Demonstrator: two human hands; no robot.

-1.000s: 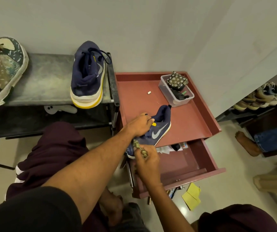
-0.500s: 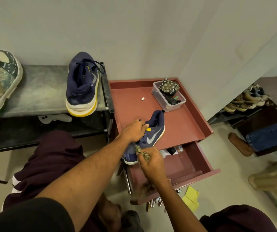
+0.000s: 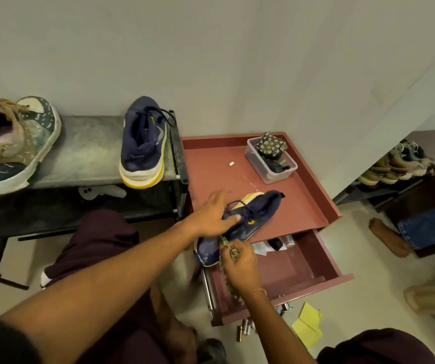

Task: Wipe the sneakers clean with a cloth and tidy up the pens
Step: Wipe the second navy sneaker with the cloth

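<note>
One sneaker, red cabinet, grey wall

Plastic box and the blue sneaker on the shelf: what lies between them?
A small white bit lies on the red tabletop there, in the head view.

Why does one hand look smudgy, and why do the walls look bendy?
Head view: the left hand on the navy sneaker is smeared by motion blur, the right hand gripping the cloth looks sharper; head view: the wide-angle lens bends the wall.
</note>
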